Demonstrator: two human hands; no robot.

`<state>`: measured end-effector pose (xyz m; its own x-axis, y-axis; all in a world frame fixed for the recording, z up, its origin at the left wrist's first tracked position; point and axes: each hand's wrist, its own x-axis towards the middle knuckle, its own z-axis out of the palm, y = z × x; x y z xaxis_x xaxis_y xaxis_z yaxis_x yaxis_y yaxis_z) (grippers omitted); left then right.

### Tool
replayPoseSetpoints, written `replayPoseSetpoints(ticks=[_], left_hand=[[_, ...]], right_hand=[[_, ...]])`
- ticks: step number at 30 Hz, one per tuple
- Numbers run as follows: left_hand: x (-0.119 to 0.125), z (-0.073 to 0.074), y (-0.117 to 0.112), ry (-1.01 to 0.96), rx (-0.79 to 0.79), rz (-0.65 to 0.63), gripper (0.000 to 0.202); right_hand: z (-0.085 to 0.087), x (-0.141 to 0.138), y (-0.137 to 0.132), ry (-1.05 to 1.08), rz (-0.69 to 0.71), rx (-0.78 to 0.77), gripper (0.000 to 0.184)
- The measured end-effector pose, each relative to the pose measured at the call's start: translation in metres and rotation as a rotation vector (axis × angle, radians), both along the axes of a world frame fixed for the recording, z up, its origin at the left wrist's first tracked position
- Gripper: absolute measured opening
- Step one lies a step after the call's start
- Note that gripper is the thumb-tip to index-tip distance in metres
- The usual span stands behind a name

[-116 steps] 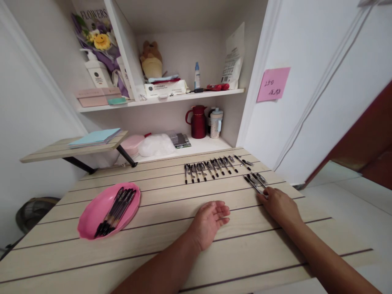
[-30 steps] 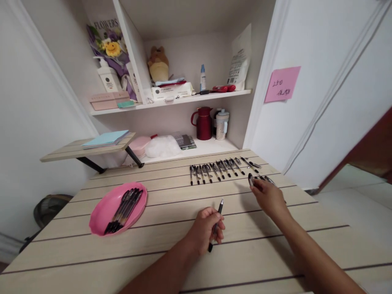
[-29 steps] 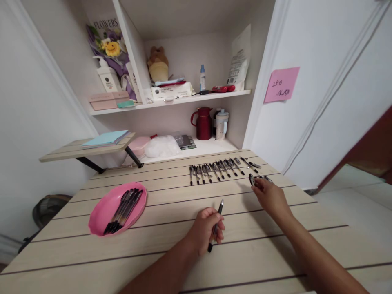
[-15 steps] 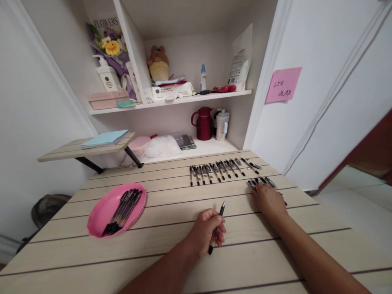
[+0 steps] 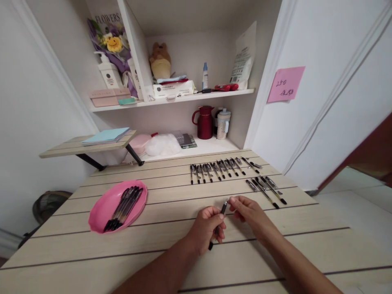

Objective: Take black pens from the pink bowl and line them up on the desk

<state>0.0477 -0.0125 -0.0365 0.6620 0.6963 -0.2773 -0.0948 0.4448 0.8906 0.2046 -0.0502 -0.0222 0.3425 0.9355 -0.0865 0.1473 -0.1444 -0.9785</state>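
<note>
My left hand (image 5: pixel 204 229) is closed around a black pen (image 5: pixel 224 207), its silver tip pointing up and away and its dark end showing below the fingers. My right hand (image 5: pixel 251 215) is in a pinch right at the pen's tip; whatever the fingertips hold is too small to make out. Beyond the right hand lie a few pens (image 5: pixel 269 195) with loose black caps (image 5: pixel 251 185) and small pieces around them. Farther back, several pens and caps form a row (image 5: pixel 211 171) across the table.
On the left, a pink scalloped bowl (image 5: pixel 95 212) holds several capped black pens (image 5: pixel 124 208). A raised wooden shelf (image 5: pixel 61 148) carries a stack of blue paper (image 5: pixel 107 136). Behind the table, a cabinet holds a red jug (image 5: pixel 205 124) and a light cup (image 5: pixel 223 124).
My right hand has come away from the pens and caps on the right and moved left and nearer, up to the pen's tip. My left hand still grips the pen in almost the same spot.
</note>
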Motion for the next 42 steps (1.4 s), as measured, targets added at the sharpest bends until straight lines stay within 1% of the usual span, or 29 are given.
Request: replayPoseSetpoints(ticks=[1, 3, 5, 7, 9, 13, 15, 18, 22, 24, 27, 29, 31, 33, 35, 37, 39, 42], left_hand=[[0.0, 0.0, 0.0, -0.006, 0.006, 0.002, 0.027], [0.0, -0.001, -0.001, -0.008, 0.017, 0.007, 0.028], [0.0, -0.001, -0.002, 0.003, 0.03, 0.016, 0.03], [0.0, -0.001, -0.002, 0.013, 0.041, 0.026, 0.033], [0.0, -0.001, -0.002, 0.021, 0.045, 0.023, 0.034], [0.0, 0.0, 0.0, 0.019, 0.05, 0.007, 0.031], [0.0, 0.0, 0.001, 0.018, 0.056, 0.006, 0.028], [0.0, 0.0, 0.001, 0.033, 0.064, 0.013, 0.024], [0.0, 0.002, 0.0, 0.029, 0.063, 0.013, 0.024], [0.0, 0.003, 0.0, 0.038, 0.063, 0.017, 0.024], [0.0, 0.002, 0.0, 0.044, 0.069, 0.017, 0.022], [0.0, 0.002, 0.0, 0.034, 0.073, 0.009, 0.021], [0.001, 0.001, 0.0, 0.031, 0.072, 0.008, 0.022], [0.0, 0.002, 0.0, 0.035, 0.07, 0.01, 0.023], [0.0, 0.002, 0.0, 0.034, 0.068, 0.007, 0.023], [0.0, 0.002, 0.0, 0.024, 0.07, -0.002, 0.024], [0.0, 0.002, 0.001, 0.018, 0.071, -0.002, 0.025], [0.0, 0.002, 0.001, 0.023, 0.069, 0.0, 0.026]], right_hand=[[0.0, -0.01, -0.001, 0.078, -0.005, 0.031, 0.037], [-0.003, -0.025, -0.002, 0.172, -0.068, 0.095, 0.034], [-0.005, -0.032, -0.002, 0.227, -0.144, 0.136, 0.032], [-0.007, -0.034, -0.001, 0.268, -0.174, 0.15, 0.03], [-0.008, -0.035, 0.0, 0.323, -0.145, 0.167, 0.029], [-0.008, -0.039, -0.001, 0.503, 0.005, 0.176, 0.035], [-0.008, -0.041, -0.002, 0.524, 0.053, 0.158, 0.034], [-0.006, -0.042, -0.001, 0.514, 0.028, 0.173, 0.029], [-0.006, -0.041, 0.0, 0.644, 0.003, 0.189, 0.034], [-0.007, -0.04, 0.0, 0.623, -0.023, 0.17, 0.031], [-0.008, -0.038, 0.0, 0.57, -0.045, 0.194, 0.028], [-0.009, -0.038, 0.0, 0.634, -0.033, 0.216, 0.031], [-0.009, -0.038, 0.0, 0.665, -0.021, 0.197, 0.031], [-0.01, -0.038, 0.0, 0.61, -0.029, 0.179, 0.027], [-0.009, -0.038, 0.0, 0.562, -0.029, 0.196, 0.026], [-0.009, -0.038, -0.001, 0.607, -0.004, 0.221, 0.028], [-0.008, -0.039, -0.001, 0.668, 0.039, 0.205, 0.033], [-0.009, -0.04, -0.001, 0.628, 0.032, 0.174, 0.035]])
